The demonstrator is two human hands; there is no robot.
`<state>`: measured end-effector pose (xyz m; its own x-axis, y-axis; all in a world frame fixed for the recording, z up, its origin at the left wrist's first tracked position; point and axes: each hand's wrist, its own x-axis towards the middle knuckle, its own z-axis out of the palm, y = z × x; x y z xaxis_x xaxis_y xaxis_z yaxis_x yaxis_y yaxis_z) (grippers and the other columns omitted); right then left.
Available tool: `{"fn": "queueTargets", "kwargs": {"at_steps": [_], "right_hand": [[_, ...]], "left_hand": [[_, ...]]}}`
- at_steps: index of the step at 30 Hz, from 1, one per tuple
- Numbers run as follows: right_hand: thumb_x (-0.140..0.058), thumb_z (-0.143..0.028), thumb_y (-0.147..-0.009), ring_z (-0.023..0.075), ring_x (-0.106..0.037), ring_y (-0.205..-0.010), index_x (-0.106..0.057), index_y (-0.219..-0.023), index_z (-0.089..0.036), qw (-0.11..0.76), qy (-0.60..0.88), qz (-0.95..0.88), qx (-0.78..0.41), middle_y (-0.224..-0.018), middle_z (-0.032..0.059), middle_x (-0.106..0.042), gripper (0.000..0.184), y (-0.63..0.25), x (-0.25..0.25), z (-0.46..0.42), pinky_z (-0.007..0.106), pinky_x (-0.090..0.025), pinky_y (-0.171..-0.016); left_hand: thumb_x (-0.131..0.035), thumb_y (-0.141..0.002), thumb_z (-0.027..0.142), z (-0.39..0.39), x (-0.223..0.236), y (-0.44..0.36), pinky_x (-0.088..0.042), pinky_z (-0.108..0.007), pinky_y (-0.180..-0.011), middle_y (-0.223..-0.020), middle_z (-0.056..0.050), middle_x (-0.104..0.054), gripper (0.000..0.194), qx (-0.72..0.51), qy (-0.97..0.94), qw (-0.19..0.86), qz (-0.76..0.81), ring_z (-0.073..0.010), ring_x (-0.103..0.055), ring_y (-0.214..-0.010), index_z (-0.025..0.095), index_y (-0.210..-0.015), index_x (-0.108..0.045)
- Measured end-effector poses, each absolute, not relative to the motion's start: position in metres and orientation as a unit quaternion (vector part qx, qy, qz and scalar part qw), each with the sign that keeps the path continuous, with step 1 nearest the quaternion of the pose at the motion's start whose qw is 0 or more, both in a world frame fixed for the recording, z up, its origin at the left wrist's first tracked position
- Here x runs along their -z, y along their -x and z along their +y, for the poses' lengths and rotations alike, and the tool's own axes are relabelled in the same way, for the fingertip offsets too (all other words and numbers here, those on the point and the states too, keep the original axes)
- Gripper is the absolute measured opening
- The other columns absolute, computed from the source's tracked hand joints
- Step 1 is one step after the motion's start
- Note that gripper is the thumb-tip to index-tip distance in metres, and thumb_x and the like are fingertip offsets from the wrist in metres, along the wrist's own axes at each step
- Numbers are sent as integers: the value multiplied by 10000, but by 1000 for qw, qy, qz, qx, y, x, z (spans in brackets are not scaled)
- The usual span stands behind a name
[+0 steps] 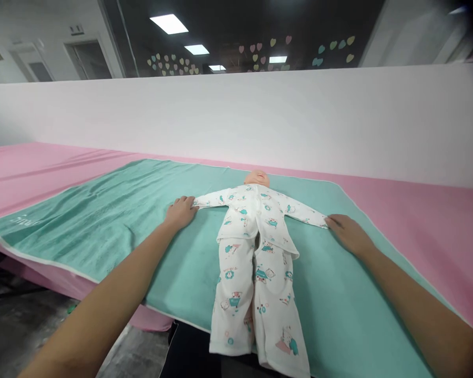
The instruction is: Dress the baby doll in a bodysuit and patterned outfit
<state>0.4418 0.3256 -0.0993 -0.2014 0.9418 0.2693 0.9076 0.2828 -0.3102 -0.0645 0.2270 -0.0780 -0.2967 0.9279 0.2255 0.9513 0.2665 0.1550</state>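
A baby doll [257,178] lies on its back on a green towel [181,262], its head toward the wall. It wears a white printed top [242,212] and matching white printed trousers [232,294], whose legs hang over the table's near edge. Both sleeves are stretched out sideways. My left hand [181,211] is closed on the cuff of the sleeve at the left. At the right, my right hand [347,231] pinches the end of the other sleeve. The doll's own hands and feet are not visible.
A pink cloth [425,226] shows around the green towel. Behind the table runs a low white wall [236,115], with dark glass [220,31] and heart stickers above it. Grey floor [120,352] is visible at the lower left.
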Motion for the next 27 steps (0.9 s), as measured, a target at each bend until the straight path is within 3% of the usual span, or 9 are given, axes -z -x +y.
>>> {"fn": "queueTargets", "kwargs": {"at_steps": [4,8,13,18,22,25,27], "right_hand": [[-382,-644,-761,224,-554,-682,-601,-719,-172,223,673,-698,-98,-769,92,-623,522,-438,90,320,313,-369,-555],[-513,-582,-689,162,-497,-602,-530,-690,-193,245,652,-693,-185,-687,12,-563,390,-428,87,311,272,-342,-532],[-513,-481,-685,120,-409,-530,-452,-660,-199,328,655,-651,-198,-599,-32,-469,290,-427,88,309,256,-294,-506],[-528,-419,-663,126,-405,-542,-445,-667,-203,354,687,-610,-177,-609,-25,-475,231,-432,90,314,263,-298,-516],[-547,-341,-643,169,-498,-676,-487,-790,-204,333,710,-605,-139,-797,23,-571,210,-435,92,317,277,-347,-574],[-522,-302,-679,193,-528,-791,-502,-924,-201,356,693,-624,-58,-999,69,-567,266,-425,86,308,296,-375,-632],[-495,-347,-747,189,-533,-794,-512,-946,-202,391,639,-660,-51,-993,70,-567,247,-406,75,291,306,-392,-665]], "left_hand": [[-474,-791,447,225,72,59,-427,-403,-826,-1153,-120,-571,450,153,533,48,-831,-300,-504,-1082,228,-1183,-505],[-507,-774,334,223,69,53,-432,-325,-701,-1010,-55,-641,345,186,528,5,-828,-255,-577,-926,269,-1112,-525],[-493,-775,238,220,69,58,-415,-295,-688,-1026,-37,-632,283,255,506,92,-819,-235,-559,-973,275,-1052,-542],[-478,-773,223,218,71,63,-421,-304,-665,-1004,-39,-631,269,255,469,84,-841,-240,-566,-940,271,-1029,-543],[-474,-754,180,217,73,63,-442,-326,-691,-1038,-70,-608,318,222,462,49,-857,-253,-555,-962,248,-1057,-539],[-468,-743,146,215,70,56,-450,-357,-765,-1124,-104,-543,372,229,493,109,-832,-269,-503,-1047,217,-1104,-529],[-433,-748,103,214,66,44,-433,-363,-839,-1137,-100,-520,380,270,537,159,-783,-257,-470,-1086,204,-1100,-533]]}}
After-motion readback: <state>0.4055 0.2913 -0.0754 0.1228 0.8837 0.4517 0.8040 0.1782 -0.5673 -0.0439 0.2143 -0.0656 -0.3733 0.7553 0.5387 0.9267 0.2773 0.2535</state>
